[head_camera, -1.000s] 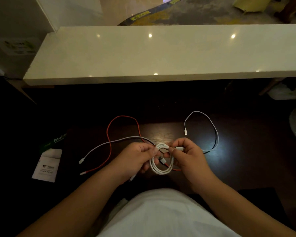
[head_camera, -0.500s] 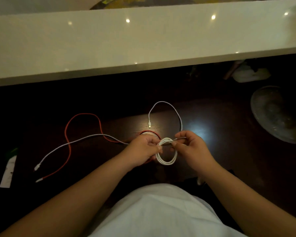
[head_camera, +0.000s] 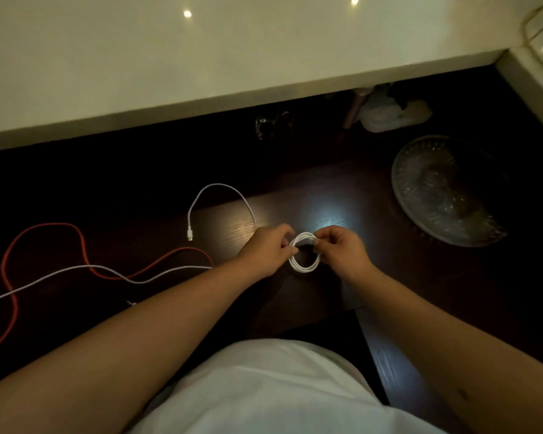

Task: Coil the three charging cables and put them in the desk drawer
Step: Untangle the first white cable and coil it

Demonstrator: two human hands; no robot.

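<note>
A small white cable coil hangs between my two hands above the dark wooden desk. My left hand pinches the coil's left side and my right hand pinches its right side near the top. A red cable lies in loose loops on the desk to the left. A light grey-white cable crosses over it, and its far end arches up to a plug left of my left hand. No drawer is in view.
A ribbed glass dish sits on the desk to the right. A pale stone counter overhangs the back. Small whitish items and a dark glassy object lie under it. My white shirt fills the bottom.
The view has swung right and down, so the loose cables now lie further left. Both hands have stayed on the white coil, which looks tighter and clear of the red cable.
</note>
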